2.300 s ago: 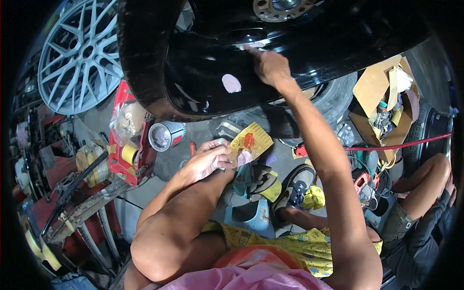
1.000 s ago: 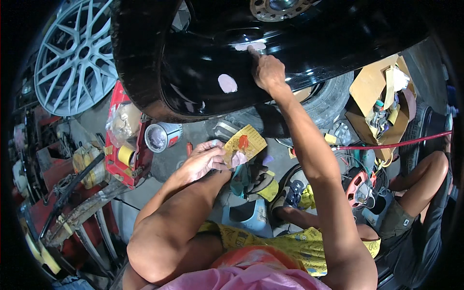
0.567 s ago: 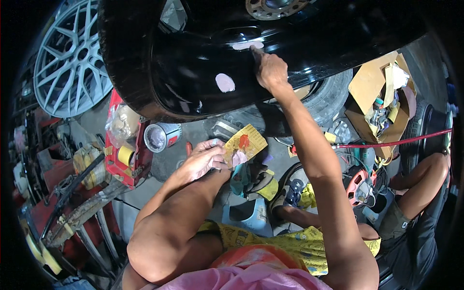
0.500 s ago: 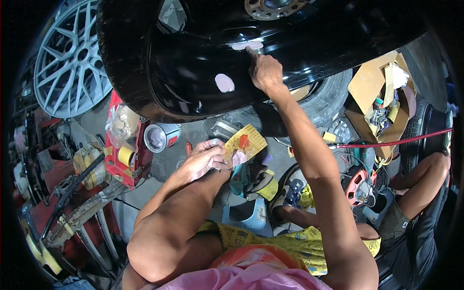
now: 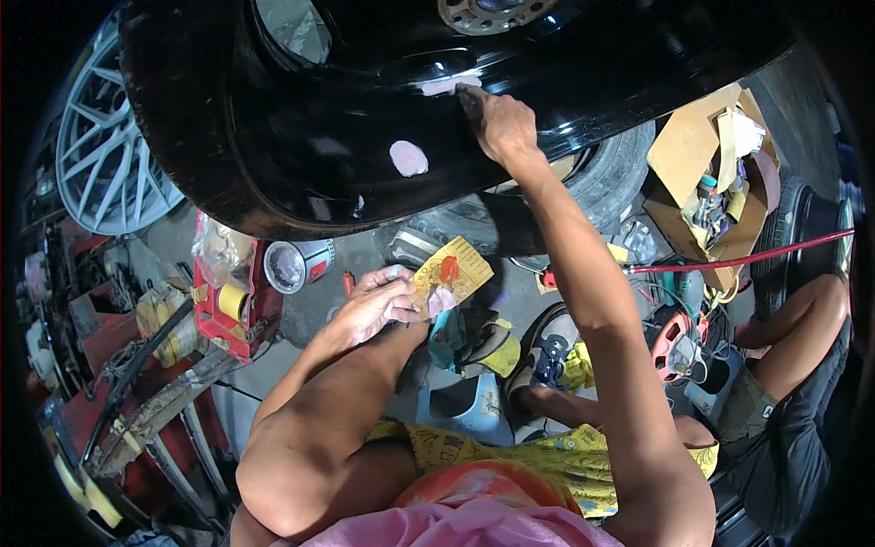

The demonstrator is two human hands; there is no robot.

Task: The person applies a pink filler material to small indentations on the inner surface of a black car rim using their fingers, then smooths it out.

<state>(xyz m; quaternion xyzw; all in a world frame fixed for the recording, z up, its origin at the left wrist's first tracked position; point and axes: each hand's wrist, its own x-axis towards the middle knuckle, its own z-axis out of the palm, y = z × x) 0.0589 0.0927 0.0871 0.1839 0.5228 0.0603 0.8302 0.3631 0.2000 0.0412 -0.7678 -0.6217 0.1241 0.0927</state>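
My left hand (image 5: 375, 305) pinches a yellow card (image 5: 469, 271) by its left edge. The card carries a dab of red paste (image 5: 449, 268) and a smear of pale pink putty (image 5: 441, 302). My right hand (image 5: 507, 128) reaches up to a glossy black car body panel (image 5: 510, 169), its fingers closed around a small dark spreader (image 5: 470, 102), partly hidden by the hand. The spreader's tip is at the right end of a pink putty strip (image 5: 447, 86) on the panel. Lower left of that strip sits a separate oval putty patch (image 5: 408, 159).
Below the panel lies a tyre (image 5: 606, 182). An open putty can (image 5: 288, 264) stands beside a red tray (image 5: 228, 305). Left is a silver alloy wheel (image 5: 114, 141); right, a cardboard box (image 5: 685, 155), a red hose (image 5: 729, 265) and another person's bent leg (image 5: 797, 333). A blue stool (image 5: 469, 415) is below.
The panel and surroundings appear shifted left in view. My right hand has turned slightly and its spreader sits at the strip's right end. My left hand still holds the card.
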